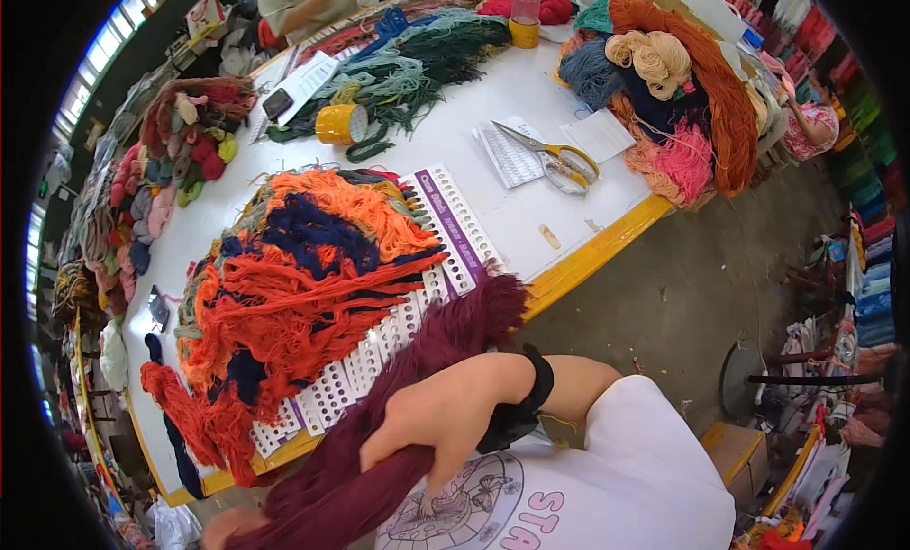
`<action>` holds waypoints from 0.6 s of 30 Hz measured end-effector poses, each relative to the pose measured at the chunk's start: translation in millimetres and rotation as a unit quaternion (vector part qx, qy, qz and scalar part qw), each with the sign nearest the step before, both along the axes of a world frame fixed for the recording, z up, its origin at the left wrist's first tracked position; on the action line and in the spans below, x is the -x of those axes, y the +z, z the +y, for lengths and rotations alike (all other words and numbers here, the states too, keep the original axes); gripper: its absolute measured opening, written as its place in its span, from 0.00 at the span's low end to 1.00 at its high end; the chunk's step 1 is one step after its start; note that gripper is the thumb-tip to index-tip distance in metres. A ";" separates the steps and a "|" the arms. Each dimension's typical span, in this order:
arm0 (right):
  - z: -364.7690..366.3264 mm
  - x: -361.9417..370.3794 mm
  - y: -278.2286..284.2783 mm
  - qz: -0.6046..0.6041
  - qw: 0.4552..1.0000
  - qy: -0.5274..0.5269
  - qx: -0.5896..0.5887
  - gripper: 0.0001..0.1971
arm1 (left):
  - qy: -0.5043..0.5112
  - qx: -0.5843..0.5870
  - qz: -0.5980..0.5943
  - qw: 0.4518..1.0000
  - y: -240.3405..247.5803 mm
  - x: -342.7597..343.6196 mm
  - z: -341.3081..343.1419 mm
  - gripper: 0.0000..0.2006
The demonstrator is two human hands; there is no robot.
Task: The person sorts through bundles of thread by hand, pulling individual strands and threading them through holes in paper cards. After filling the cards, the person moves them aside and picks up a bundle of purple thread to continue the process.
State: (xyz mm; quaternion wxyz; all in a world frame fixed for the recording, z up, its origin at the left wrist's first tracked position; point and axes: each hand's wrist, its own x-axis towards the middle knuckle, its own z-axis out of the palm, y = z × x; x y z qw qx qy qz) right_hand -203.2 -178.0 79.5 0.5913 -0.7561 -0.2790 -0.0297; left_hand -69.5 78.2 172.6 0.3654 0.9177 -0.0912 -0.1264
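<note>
A long bundle of maroon thread (379, 389) stretches diagonally across my front, its cut end fanning over the table's near edge. My right hand (455, 408), with a black band at the wrist, is closed round the middle of the bundle. At the lower edge, my left hand (232, 526) grips the bundle's other end, partly cut off by the picture's rim. Just beyond lie white punched thread cards (365, 360) with a purple-striped card (447, 230). Red thread (294, 304), orange thread (389, 209) and navy thread (318, 233) are heaped across them.
Scissors (550, 157) lie on papers on the white table (474, 95), near a yellow tape roll (341, 124). Green thread (408, 67) and a multicoloured skein pile (664, 86) are farther back. Another person (294, 5) is at the far side. A cardboard box (739, 455) stands on the floor.
</note>
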 end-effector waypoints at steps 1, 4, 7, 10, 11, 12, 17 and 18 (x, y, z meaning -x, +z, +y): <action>-6.4 10.3 -11.4 0.070 0.996 0.057 -0.005 0.25 | 0.157 -0.103 -0.018 0.982 26.6 -15.3 45.1 0.27; 6.8 10.5 -34.2 0.162 0.976 0.147 -0.012 0.24 | -0.126 -0.099 -0.020 0.987 71.4 -56.0 194.7 0.29; 21.0 1.7 -27.7 0.165 0.966 0.114 -0.166 0.18 | -0.269 -0.041 0.006 0.962 39.5 -57.7 176.5 0.35; 48.1 -33.9 15.2 0.076 0.980 0.171 -0.062 0.17 | -0.416 -0.071 0.011 0.906 -27.7 -45.2 117.9 0.54; 63.2 -48.0 26.9 0.066 0.981 0.178 -0.046 0.17 | -0.451 -0.004 0.035 0.892 -55.0 -35.3 101.3 0.48; 80.8 -62.6 36.5 0.042 0.985 0.160 -0.048 0.15 | -0.330 0.181 0.298 0.878 -82.5 -11.5 82.0 0.47; 134.5 -158.4 45.0 0.115 0.984 0.133 -0.039 0.10 | -0.364 0.432 0.320 0.761 -178.3 15.8 95.0 0.28; 143.5 -171.4 52.6 0.153 0.983 0.096 -0.019 0.10 | -0.348 0.428 0.299 0.779 -185.2 12.8 108.2 0.22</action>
